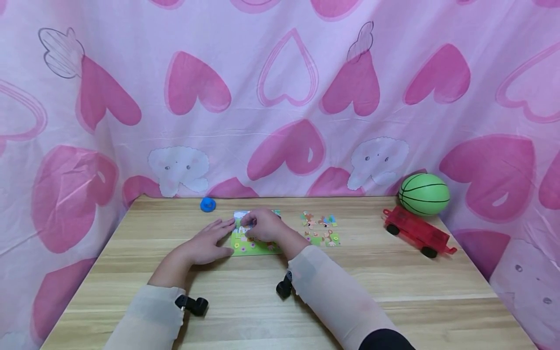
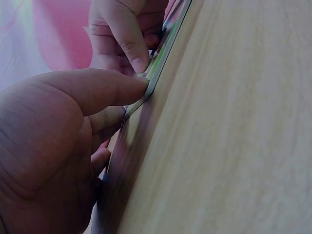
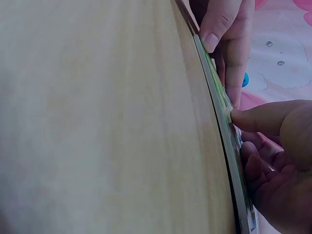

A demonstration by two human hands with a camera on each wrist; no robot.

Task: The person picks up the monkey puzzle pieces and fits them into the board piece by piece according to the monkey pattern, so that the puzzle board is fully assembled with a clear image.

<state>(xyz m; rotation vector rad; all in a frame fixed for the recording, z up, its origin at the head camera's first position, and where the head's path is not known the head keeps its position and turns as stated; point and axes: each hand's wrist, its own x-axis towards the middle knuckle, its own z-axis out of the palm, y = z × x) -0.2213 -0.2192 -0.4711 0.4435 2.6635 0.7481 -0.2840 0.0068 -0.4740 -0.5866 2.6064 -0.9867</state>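
Wooden table: puzzle board under both hands; left hand flat, steadying edge; right hand pinching piece.

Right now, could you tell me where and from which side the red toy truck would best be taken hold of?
Grip the red toy truck across its long flat bed, midway between the wheels, coming from above. It lies slanted on the wooden table, so the fingers should probably turn to match. The green ball crowds its far end, so the middle or near end looks freer.
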